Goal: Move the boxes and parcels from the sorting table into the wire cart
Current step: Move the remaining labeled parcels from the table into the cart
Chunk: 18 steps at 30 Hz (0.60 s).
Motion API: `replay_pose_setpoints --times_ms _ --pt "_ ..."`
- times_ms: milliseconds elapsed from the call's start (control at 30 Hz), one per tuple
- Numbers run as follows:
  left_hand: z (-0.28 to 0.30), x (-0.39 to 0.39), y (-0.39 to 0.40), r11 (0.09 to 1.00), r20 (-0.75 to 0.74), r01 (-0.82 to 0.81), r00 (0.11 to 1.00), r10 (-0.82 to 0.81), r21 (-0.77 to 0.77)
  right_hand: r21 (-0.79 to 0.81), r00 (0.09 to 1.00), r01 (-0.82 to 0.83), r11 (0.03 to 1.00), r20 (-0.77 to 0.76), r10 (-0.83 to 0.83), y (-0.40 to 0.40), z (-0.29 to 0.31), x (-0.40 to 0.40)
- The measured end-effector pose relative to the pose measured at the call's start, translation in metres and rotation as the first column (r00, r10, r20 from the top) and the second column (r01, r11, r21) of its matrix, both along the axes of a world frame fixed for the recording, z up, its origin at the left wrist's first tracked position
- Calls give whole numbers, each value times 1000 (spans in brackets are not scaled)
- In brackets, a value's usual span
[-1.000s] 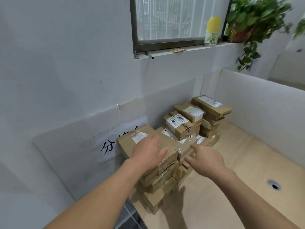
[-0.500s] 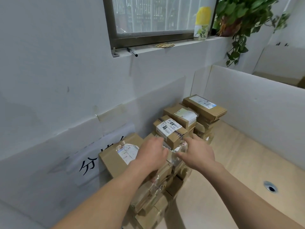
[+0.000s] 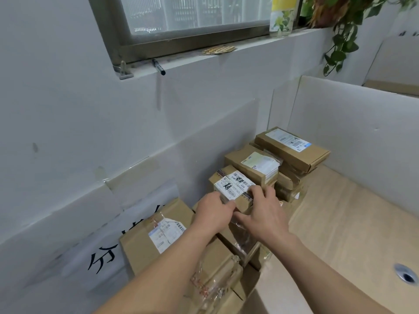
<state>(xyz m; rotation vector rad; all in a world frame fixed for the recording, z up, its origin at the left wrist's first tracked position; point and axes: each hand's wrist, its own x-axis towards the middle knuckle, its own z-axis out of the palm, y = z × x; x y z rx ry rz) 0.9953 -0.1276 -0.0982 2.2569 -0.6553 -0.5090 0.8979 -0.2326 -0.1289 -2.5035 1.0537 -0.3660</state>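
On the sorting table (image 3: 340, 225), left hand (image 3: 213, 214) and right hand (image 3: 263, 214) both grip a labelled box (image 3: 233, 185).

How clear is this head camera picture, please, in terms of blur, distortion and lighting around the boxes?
Head view: soft daylight from the window, no hard glare; wide-angle bending curves the window sill; the label on the small box is smeared, only partly legible; both hands, left hand and right hand, show slight motion blur.
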Motion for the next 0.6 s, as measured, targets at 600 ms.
replay_pose_setpoints --times_ms 600 --pt "-2 7 -16 802 -647 -490 741 178 -341 44 952 -114 993 291 96 -2 15 -7"
